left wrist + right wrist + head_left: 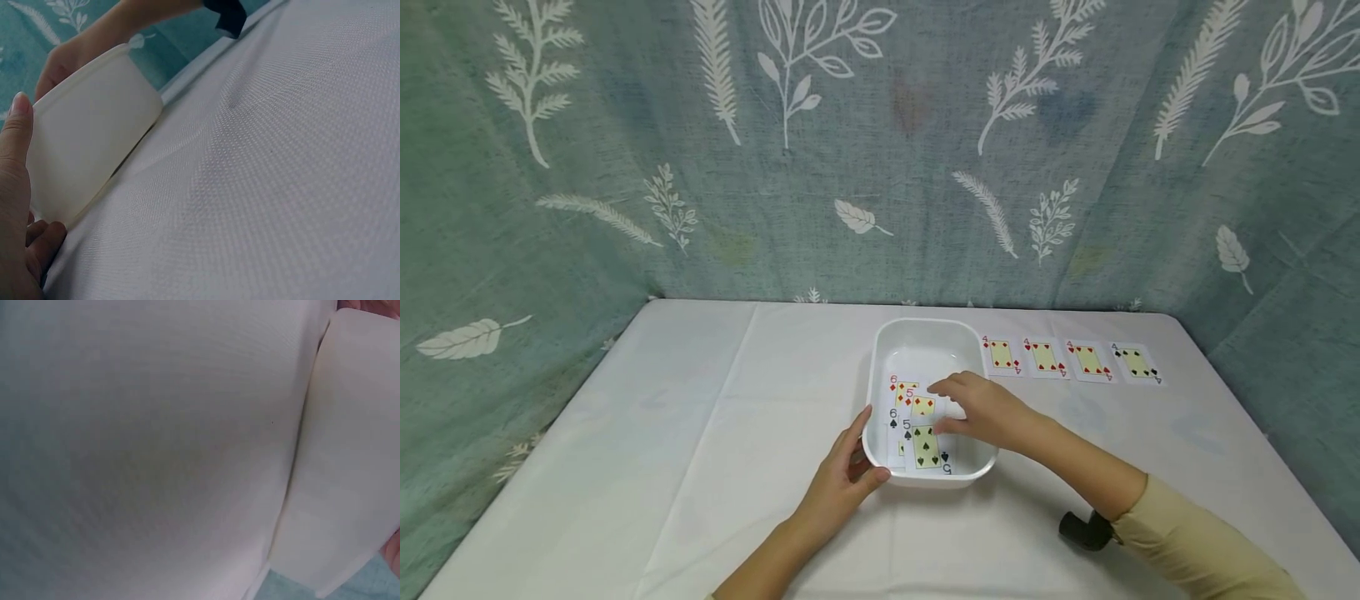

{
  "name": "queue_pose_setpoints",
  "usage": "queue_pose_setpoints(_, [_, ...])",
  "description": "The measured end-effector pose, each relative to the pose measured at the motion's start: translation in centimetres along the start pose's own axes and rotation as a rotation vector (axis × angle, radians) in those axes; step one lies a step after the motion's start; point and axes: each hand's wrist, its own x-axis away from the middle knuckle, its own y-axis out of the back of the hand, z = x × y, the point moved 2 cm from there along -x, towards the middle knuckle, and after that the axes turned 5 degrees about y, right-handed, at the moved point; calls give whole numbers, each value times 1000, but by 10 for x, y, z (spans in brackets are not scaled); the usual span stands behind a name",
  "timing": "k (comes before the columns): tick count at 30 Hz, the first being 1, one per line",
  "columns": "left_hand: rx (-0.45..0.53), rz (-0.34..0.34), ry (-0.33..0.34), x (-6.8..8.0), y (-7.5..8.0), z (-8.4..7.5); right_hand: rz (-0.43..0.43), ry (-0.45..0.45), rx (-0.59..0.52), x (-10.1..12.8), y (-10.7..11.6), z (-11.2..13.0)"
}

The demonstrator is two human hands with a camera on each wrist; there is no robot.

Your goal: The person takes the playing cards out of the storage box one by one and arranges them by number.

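A white plastic tub point(928, 343) stands on the table with several playing cards inside, among them a five of spades point(926, 450) and a five of diamonds point(923, 406). My left hand point(838, 479) grips the tub's near left corner, thumb at the rim and fingers along the outer wall. Over the tub's right side reaches my right hand point(992, 412), its thumb and fingers spread apart above the cards, with nothing visibly held. In the left wrist view, the thumb point(17, 128) lies against the tub wall point(94, 131). The right wrist view shows mostly tablecloth and tub wall point(347, 444).
Right of the tub, a row of fours lies face up: a four of diamonds point(1002, 354), other red fours and a black four point(1137, 363). A black device point(1086, 532) sits by the right wrist. A patterned curtain point(925, 208) borders the white table point(760, 400).
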Motion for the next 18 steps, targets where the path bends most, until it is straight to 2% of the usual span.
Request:
queue_pose_setpoints(6, [1, 8, 1, 0, 1, 0, 161, -105, -66, -8, -6, 2])
queue_pose_setpoints(10, [12, 0, 2, -1, 1, -1, 213, -133, -56, -14, -11, 1])
queue_pose_setpoints(18, [-6, 14, -10, -1, 0, 0, 309, -202, 108, -22, -22, 1])
